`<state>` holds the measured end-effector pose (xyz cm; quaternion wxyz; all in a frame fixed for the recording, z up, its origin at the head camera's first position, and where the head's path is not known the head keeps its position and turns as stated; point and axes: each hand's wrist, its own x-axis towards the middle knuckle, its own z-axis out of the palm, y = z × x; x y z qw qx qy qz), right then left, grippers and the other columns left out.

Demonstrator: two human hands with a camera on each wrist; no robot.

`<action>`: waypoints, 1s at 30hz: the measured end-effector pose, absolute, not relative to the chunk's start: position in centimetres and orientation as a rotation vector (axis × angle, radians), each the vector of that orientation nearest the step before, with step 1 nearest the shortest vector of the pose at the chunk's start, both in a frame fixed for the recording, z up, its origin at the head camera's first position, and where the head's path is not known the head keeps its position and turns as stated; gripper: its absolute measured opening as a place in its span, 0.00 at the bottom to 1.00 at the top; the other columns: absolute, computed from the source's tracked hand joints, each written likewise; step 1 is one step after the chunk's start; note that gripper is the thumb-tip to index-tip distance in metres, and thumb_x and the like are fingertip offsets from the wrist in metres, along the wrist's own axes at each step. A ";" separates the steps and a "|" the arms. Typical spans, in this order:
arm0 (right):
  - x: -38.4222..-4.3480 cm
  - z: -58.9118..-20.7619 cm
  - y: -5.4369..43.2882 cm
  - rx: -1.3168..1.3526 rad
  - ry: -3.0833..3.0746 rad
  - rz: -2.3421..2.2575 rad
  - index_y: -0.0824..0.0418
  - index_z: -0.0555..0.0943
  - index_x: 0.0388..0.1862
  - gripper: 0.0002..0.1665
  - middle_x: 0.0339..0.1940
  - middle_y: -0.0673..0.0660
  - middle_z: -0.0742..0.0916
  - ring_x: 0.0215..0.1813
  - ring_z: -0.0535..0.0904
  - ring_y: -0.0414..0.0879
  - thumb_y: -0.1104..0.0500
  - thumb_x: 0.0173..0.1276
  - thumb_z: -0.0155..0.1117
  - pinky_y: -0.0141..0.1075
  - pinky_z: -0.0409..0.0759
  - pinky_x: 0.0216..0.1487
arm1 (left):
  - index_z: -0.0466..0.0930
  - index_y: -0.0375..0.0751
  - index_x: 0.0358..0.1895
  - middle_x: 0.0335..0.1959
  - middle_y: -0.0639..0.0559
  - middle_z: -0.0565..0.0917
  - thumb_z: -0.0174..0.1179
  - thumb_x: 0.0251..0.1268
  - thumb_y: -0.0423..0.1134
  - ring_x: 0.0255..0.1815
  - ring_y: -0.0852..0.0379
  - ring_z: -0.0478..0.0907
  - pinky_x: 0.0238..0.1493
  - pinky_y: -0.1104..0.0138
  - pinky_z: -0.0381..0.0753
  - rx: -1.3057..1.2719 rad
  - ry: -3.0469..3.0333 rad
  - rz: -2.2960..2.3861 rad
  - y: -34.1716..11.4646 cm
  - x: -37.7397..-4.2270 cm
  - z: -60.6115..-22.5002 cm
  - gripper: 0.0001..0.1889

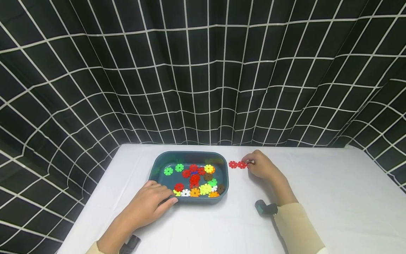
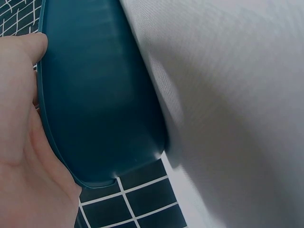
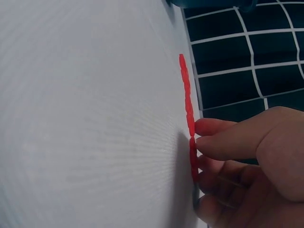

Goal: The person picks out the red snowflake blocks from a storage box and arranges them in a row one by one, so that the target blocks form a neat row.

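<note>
A dark teal plastic tray [image 1: 189, 154] stands on the white table and holds several notched snowflake discs, among them a green disc [image 1: 168, 171] and a white disc [image 1: 185, 193]. My left hand [image 1: 149, 201] holds its near left rim, fingers over the edge and thumb along the outer wall. Right of the tray, a row of red snowflake discs [image 1: 233, 164] lies flat. At its right end my right hand [image 1: 260, 165] has curled fingertips on a red disc [image 3: 193, 159]. A dark piece [image 3: 195, 195] sits beside it, partly hidden by the fingers.
A white cloth [image 1: 333, 197] covers the table. Behind it hangs a black curtain [image 1: 215, 88] with a white grid. A dark wrist device [image 1: 265, 208] sits at the right forearm, another wrist device [image 1: 130, 245] at the left.
</note>
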<state>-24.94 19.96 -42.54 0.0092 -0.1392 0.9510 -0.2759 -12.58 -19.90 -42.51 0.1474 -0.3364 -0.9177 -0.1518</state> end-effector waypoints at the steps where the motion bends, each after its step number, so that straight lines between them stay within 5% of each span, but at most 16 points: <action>1: -24.9 -42.4 20.0 -0.439 2.966 -0.858 0.64 0.88 0.44 0.16 0.37 0.60 0.81 0.41 0.76 0.54 0.74 0.62 0.59 0.53 0.79 0.49 | 0.84 0.58 0.35 0.28 0.73 0.76 0.59 0.73 0.54 0.33 0.69 0.76 0.52 0.60 0.71 -0.968 -2.641 -0.435 -19.9 -12.6 -42.5 0.10; 30: -24.7 -41.7 20.2 -0.405 2.962 -0.850 0.67 0.85 0.46 0.13 0.39 0.62 0.82 0.43 0.78 0.56 0.71 0.62 0.65 0.54 0.78 0.50 | 0.84 0.58 0.35 0.28 0.73 0.76 0.59 0.72 0.54 0.33 0.69 0.76 0.53 0.60 0.71 -0.967 -2.645 -0.436 -19.9 -12.6 -42.5 0.10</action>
